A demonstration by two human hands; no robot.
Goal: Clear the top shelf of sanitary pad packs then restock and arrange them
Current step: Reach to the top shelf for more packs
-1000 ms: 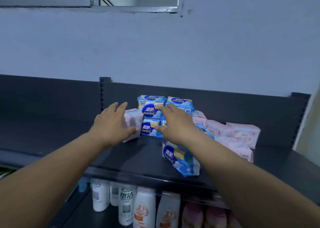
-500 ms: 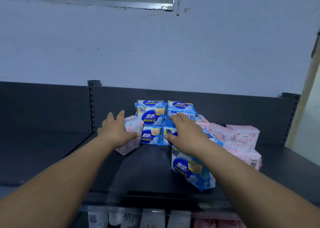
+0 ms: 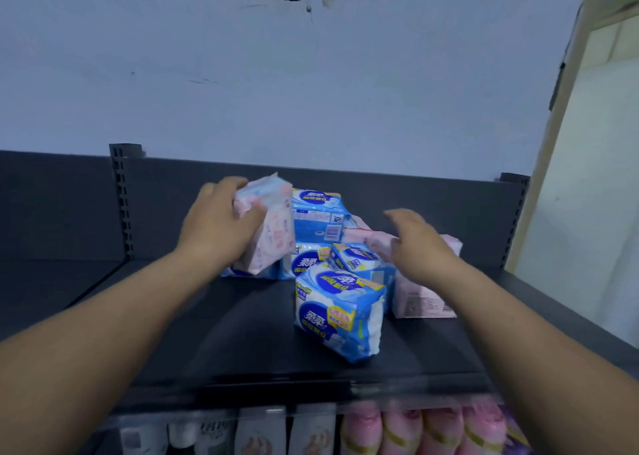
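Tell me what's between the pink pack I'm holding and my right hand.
Stacked blue sanitary pad packs lie between pink pack and right hand, per the head view.

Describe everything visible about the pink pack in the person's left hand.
The pink pack is a soft, plastic-wrapped packet, pale pink and white with small prints. It is tilted in front of the stacked blue packs on the dark shelf. The left hand grips its left side, fingers over the top. Whether its bottom rests on anything is unclear.
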